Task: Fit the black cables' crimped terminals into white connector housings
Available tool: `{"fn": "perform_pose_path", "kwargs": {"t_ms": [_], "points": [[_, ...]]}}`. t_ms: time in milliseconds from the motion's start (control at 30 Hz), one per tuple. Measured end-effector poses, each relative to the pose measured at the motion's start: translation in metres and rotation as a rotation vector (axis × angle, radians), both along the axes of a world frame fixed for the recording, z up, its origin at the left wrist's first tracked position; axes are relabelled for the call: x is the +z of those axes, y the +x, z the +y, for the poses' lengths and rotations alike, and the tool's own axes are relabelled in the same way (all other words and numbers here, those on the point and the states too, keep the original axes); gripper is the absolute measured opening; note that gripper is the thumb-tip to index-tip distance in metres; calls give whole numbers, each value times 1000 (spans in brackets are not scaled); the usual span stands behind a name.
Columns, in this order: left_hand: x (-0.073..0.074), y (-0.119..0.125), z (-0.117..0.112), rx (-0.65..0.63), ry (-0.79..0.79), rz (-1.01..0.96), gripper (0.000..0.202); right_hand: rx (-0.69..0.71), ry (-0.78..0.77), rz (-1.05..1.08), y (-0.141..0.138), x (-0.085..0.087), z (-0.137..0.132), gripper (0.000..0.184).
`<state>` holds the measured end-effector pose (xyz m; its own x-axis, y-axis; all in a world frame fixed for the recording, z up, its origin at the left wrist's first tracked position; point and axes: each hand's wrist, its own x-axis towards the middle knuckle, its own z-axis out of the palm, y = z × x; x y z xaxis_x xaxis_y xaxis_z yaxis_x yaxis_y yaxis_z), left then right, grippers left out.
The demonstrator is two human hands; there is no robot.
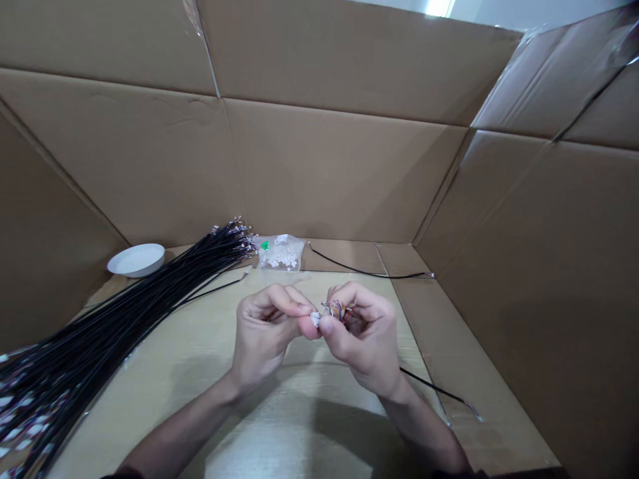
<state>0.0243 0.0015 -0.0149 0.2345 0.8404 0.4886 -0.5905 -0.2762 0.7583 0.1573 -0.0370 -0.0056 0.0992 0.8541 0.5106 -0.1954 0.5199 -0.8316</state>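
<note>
Above the middle of the table, my left hand (272,326) pinches a small white connector housing (315,319) between thumb and forefinger. Close against it, my right hand (367,332) is closed on the fanned-out thin coloured wires (337,309) at one end of a black cable (434,386). The cable passes behind my right wrist and its other end lies to the right. Fingertips of both hands nearly meet at the connector. Whether any wire sits inside the housing is too small to tell.
A large bundle of black cables (150,306) spreads along the left. Beyond it stands a white bowl (137,258). A clear bag of white connectors (282,254) lies at the back, with a single cable (359,269) to its right. Cardboard walls (339,173) enclose the table (194,379).
</note>
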Motion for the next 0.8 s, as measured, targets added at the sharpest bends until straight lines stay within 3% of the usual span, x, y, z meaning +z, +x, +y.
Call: {"fn": "perform_pose_path", "kwargs": {"t_ms": [200, 367, 533, 800], "points": [[6, -3, -2, 79, 42, 50, 18, 23, 2, 90, -6, -7, 1, 22], [9, -3, -1, 255, 217, 84, 17, 185, -55, 245, -6, -17, 2, 13], [10, -8, 0, 332, 353, 155, 21, 195, -92, 247, -2, -19, -1, 8], [9, -29, 2, 318, 541, 383, 53, 179, -150, 271, -2, -13, 1, 13]]}}
